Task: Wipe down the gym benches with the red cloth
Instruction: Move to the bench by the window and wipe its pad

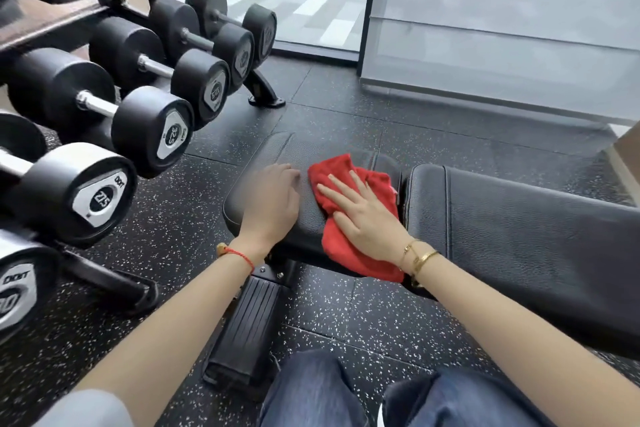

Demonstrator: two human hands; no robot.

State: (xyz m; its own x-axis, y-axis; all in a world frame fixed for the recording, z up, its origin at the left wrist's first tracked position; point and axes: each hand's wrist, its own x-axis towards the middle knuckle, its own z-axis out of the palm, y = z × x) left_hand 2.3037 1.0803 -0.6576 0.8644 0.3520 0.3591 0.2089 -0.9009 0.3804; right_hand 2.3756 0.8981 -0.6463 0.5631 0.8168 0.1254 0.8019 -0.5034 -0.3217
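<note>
A black padded gym bench lies across the view, with its seat pad [298,152] at the centre and its longer back pad [519,229] to the right. The red cloth [334,168] is spread on the seat pad near the gap between the two pads and hangs over the near edge. My right hand [363,215] presses flat on the cloth, fingers spread. My left hand [273,201] rests on the seat pad just left of the cloth, fingers curled down, holding nothing that I can see.
A dumbbell rack [114,107] with several black dumbbells stands close on the left. The bench's foot [242,326] sits on the speckled rubber floor [173,253] in front of my knees [311,388]. A glass wall [502,28] runs behind the bench.
</note>
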